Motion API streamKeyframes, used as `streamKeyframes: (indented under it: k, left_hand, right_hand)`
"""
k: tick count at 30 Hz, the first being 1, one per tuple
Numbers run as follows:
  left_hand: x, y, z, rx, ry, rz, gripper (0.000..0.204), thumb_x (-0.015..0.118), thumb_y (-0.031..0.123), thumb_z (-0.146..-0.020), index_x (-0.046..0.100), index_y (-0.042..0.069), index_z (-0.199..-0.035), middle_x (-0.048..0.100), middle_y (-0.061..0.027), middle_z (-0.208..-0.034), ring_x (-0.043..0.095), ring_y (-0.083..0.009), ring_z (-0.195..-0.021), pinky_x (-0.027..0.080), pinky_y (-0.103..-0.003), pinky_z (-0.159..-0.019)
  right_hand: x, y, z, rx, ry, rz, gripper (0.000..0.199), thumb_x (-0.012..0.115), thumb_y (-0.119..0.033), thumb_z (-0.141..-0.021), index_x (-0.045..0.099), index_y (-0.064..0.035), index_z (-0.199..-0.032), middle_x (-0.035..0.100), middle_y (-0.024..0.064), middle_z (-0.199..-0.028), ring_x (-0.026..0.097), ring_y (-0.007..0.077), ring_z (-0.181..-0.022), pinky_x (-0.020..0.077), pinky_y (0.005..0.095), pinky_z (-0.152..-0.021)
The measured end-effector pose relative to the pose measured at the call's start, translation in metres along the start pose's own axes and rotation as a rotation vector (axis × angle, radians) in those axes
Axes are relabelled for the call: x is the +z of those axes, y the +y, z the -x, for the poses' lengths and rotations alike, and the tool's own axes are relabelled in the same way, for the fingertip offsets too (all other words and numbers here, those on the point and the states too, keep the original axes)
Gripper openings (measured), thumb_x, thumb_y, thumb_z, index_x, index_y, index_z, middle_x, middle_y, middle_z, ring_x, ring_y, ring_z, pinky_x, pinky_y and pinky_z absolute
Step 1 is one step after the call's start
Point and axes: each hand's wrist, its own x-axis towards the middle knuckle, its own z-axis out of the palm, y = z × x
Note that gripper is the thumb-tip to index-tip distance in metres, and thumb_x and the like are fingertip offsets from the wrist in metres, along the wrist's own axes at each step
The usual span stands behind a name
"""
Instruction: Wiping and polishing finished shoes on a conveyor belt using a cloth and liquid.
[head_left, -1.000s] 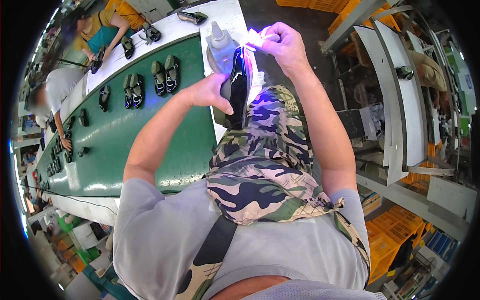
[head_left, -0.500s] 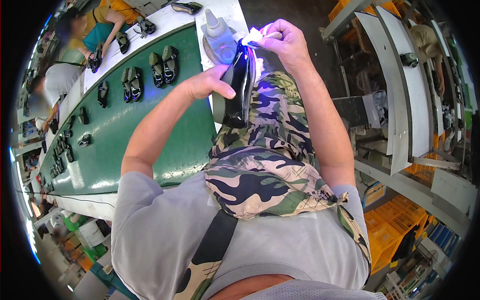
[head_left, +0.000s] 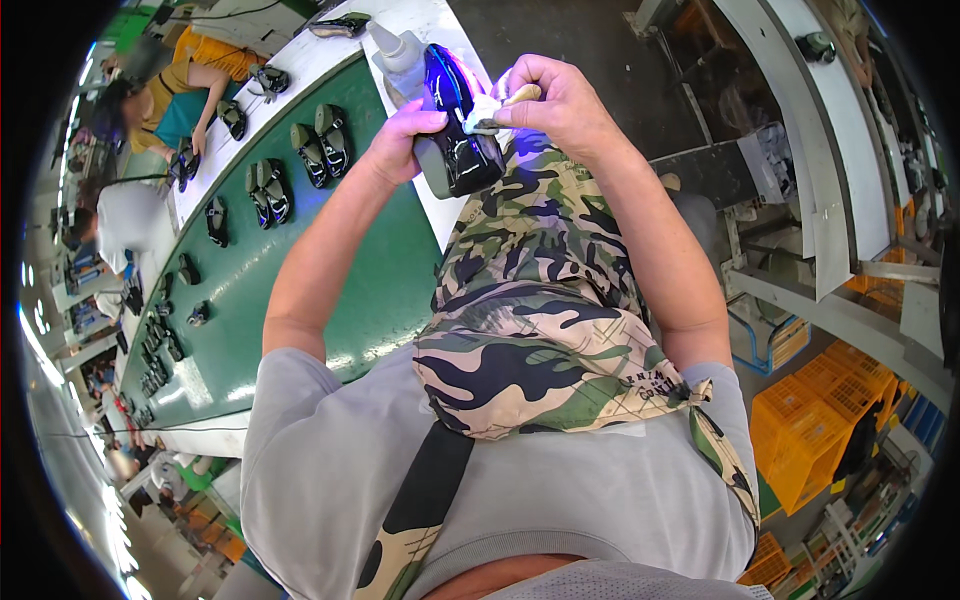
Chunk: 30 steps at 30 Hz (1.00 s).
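Note:
A glossy black shoe point(head_left: 470, 165) on a grey last is in my left hand point(head_left: 400, 142), whose fingers wrap its left side with the thumb across the upper. My right hand point(head_left: 565, 110) pinches a wad of white cloth point(head_left: 482, 114) against the right side of the shoe, about midway along. A small tan piece point(head_left: 523, 94) sticks up between the fingers of that hand; its kind is unclear. Just beyond the shoe, a translucent squeeze bottle point(head_left: 400, 58) with a pointed nozzle stands on the white table edge point(head_left: 440, 215). Bluish-purple light falls on the shoe's far end.
On my left, a green conveyor belt point(head_left: 300, 270) carries several black shoes on lasts, among them a pair point(head_left: 322, 145). Across it a person point(head_left: 190, 95) handles another shoe point(head_left: 185, 165). Orange crates point(head_left: 815, 420) and a metal-framed rack point(head_left: 835, 150) are on my right.
My right hand has brought the cloth from the far end of the shoe down to its side. My left hand has turned the shoe and shifted slightly leftward and away. The view has also shifted.

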Motion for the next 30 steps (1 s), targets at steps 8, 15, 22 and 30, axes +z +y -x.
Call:
streamKeyframes:
  k: [8,15,22,30]
  left_hand:
    - [-0.002,-0.014,-0.029,0.023,0.029,0.162,0.052,0.068,0.019,-0.081,0.052,0.000,-0.127,0.064,-0.0125,-0.114,0.064,-0.0263,-0.104,0.048,-0.039,-0.101]
    - [-0.001,-0.030,-0.052,0.106,0.039,0.328,0.049,0.062,0.018,-0.086,0.051,0.001,-0.131,0.063,-0.0163,-0.123,0.062,-0.0332,-0.111,0.045,-0.047,-0.105]
    - [0.009,-0.032,-0.083,0.211,0.087,0.356,0.056,0.063,0.026,-0.086,0.049,-0.001,-0.134,0.060,-0.0187,-0.127,0.058,-0.0370,-0.117,0.040,-0.051,-0.108]
    - [0.082,-0.010,-0.116,0.363,0.146,-0.199,0.052,0.061,0.010,-0.081,0.047,-0.004,-0.129,0.060,-0.0187,-0.120,0.060,-0.0310,-0.113,0.045,-0.044,-0.103]
  right_hand:
    - [-0.029,-0.010,0.023,-0.063,-0.029,0.117,0.022,0.072,0.000,-0.077,0.051,-0.0054,-0.077,0.061,0.0060,-0.089,0.057,0.0128,-0.086,0.0452,0.0271,-0.076]
    - [-0.059,-0.005,0.041,-0.156,0.112,0.011,0.020,0.070,0.002,-0.076,0.052,-0.0047,-0.079,0.064,0.0103,-0.094,0.058,0.0147,-0.090,0.0469,0.0287,-0.080]
    - [-0.072,0.014,0.041,-0.120,0.420,-0.294,0.017,0.073,0.002,-0.081,0.058,-0.0034,-0.084,0.063,0.0035,-0.090,0.057,0.0079,-0.077,0.0475,0.0230,-0.071]
    - [-0.114,0.022,0.060,-0.053,0.714,-0.417,0.018,0.074,0.005,-0.075,0.060,-0.0027,-0.085,0.062,0.0021,-0.080,0.058,0.0097,-0.071,0.0495,0.0252,-0.067]
